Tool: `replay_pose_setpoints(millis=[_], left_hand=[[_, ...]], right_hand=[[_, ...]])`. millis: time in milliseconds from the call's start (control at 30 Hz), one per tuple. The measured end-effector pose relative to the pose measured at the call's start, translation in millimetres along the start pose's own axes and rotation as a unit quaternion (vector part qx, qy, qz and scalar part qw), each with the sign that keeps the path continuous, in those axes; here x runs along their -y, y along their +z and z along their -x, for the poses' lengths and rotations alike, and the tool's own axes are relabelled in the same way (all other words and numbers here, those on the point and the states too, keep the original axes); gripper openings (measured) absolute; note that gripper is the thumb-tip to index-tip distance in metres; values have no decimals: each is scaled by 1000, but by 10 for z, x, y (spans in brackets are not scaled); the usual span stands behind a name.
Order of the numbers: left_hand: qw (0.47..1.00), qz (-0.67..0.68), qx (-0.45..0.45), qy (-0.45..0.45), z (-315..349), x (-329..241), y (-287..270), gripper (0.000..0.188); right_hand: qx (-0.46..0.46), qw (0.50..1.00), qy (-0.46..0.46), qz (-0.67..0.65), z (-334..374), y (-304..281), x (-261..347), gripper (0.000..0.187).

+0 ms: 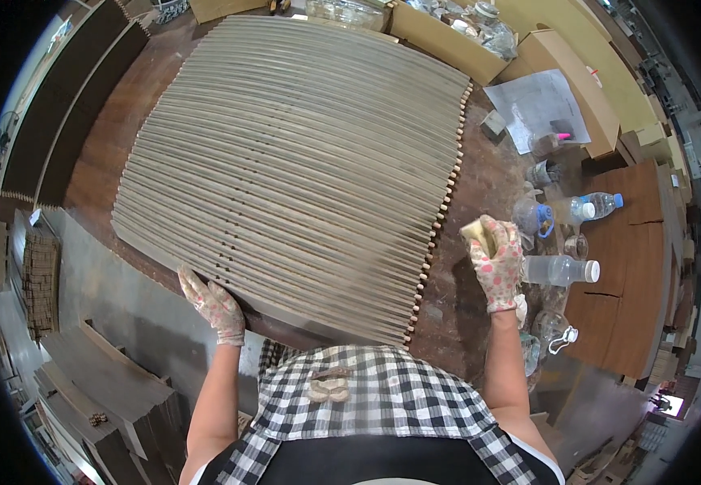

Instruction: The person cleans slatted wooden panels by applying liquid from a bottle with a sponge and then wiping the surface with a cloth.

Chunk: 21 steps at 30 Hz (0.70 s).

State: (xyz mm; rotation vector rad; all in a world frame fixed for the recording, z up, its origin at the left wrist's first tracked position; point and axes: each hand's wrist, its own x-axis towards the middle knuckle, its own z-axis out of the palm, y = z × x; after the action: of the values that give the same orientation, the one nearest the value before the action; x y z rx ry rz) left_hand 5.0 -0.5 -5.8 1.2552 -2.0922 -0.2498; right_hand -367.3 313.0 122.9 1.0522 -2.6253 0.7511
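Note:
Many long grey-brown wooden strips [286, 170] lie side by side in a broad sheet on the table, with light peg-like ends along their right side. My left hand [211, 305], in a pink-spotted white glove, rests with stretched fingers at the near left edge of the nearest strip. My right hand [497, 263], gloved the same way, is right of the strips' ends. Its fingers are closed round a pale yellow sponge [476, 236], partly hidden by the glove.
Clear plastic bottles [560, 270] and small containers stand beyond my right hand. A paper sheet [540, 105] lies by the cardboard box [447, 40] at the back right. Dark stacked panels [67, 105] stand on the left. More boards [112, 380] are stacked lower left.

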Motion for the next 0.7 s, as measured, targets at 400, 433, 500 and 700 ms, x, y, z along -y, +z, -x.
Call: replay_pose_setpoints(millis=[400, 433, 500, 700], left_hand=[[1000, 9, -23, 18, -15, -39, 33, 61], [1000, 7, -24, 13, -17, -35, 15, 62], [1000, 9, -28, 4, -6, -27, 2, 62], [999, 8, -32, 10, -9, -80, -9, 63]], right_hand=[[79, 983, -148, -70, -127, 587, 955, 39], [76, 986, -133, -61, -108, 507, 869, 37], [44, 993, -108, 31, -30, 305, 549, 36], [43, 997, -7, 61, 149, -126, 249, 39]])
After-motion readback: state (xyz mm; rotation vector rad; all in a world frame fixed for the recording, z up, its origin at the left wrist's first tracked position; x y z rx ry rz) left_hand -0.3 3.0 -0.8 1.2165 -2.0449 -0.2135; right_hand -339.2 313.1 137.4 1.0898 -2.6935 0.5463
